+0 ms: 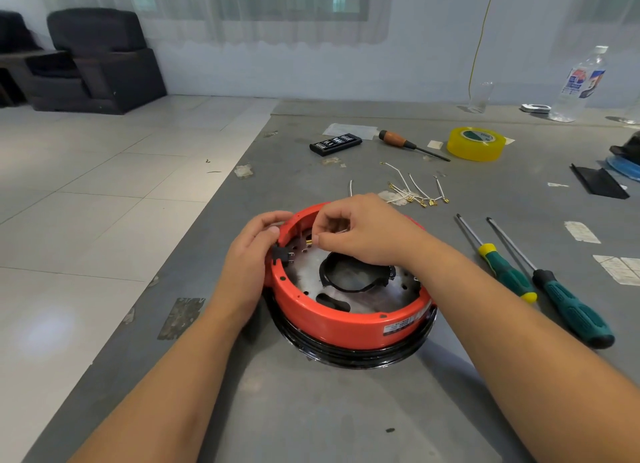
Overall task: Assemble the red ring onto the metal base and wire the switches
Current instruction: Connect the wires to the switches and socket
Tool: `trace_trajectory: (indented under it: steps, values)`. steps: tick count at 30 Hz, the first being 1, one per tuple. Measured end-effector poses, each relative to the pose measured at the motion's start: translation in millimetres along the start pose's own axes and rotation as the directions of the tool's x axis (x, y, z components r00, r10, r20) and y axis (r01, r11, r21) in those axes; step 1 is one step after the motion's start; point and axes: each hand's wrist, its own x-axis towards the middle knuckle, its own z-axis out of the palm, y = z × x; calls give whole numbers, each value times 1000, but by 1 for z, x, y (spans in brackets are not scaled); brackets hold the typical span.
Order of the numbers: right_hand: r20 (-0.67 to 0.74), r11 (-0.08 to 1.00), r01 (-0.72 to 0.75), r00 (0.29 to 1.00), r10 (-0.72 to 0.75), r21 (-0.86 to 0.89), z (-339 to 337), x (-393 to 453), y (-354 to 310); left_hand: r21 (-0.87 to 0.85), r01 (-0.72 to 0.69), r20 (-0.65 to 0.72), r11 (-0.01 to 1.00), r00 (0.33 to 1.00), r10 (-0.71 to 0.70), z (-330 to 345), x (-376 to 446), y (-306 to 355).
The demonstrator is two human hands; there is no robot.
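Ring (332,319) red, black band beneath; base plate (308,268) bare silver. Tape roll (475,144) yellow. Screwdriver handles (573,312) green, one yellow-banded.

I am seeing soft, even daylight coming through the sheer white curtains (277,9) at the back, casting faint shadows on the grey tabletop (311,410). A pale glare is sitting on the white floor tiles (48,334). Wide-angle distortion is bending the frame edges; focus is staying fairly sharp.

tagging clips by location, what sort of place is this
Probably an informal repair or assembly spot indoors, not a factory: a grey worktable strewn with screwdrivers and loose wires, with dark armchairs on a tiled floor behind.
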Motion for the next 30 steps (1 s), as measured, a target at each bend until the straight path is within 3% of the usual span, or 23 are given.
trace_trajectory:
  steps: [9,18,24,30]
  values:
    - [57,984,-12,998,23,-178,-6,15,-10,49,-13,178,999,984,4,-16,11,-18]
    - [64,996,-75,995,78,-50,14,12,2,45,42,178,998,983,-50,-18,16,-25]
    - [89,973,47,996,-28,-225,19,13,4,-14,70,183,997,981,-66,-17,15,-24]
    - [139,866,207,977,-161,-455,16,10,0,-42,83,191,996,979,-73,-14,13,-21]
